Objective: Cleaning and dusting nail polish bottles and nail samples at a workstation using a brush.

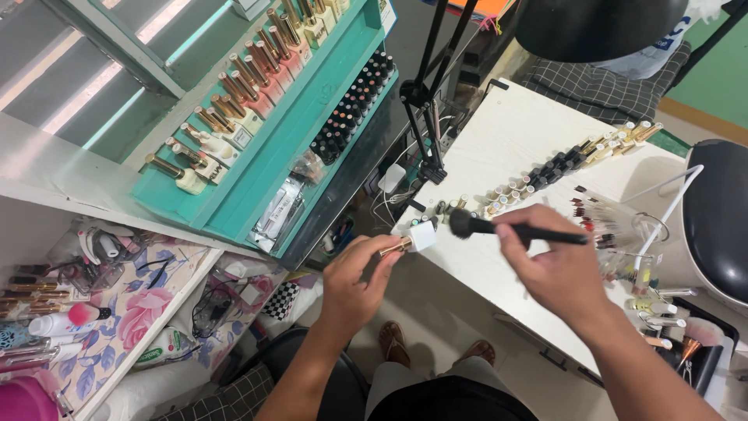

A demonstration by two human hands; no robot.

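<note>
So I'm pinching a little gold lipstick tube with a white cap point(411, 240) in my left hand point(352, 282), grip clamped on it, while my right hand point(555, 269) is closed around a black brush point(514, 228), its head hovering right by the cap. Both are dangling past the edge of the white surface point(506, 148), so a loose pinch could drop the tube to the floor. Teal shelves point(312, 117) of lipsticks are sitting off to the left.
</note>
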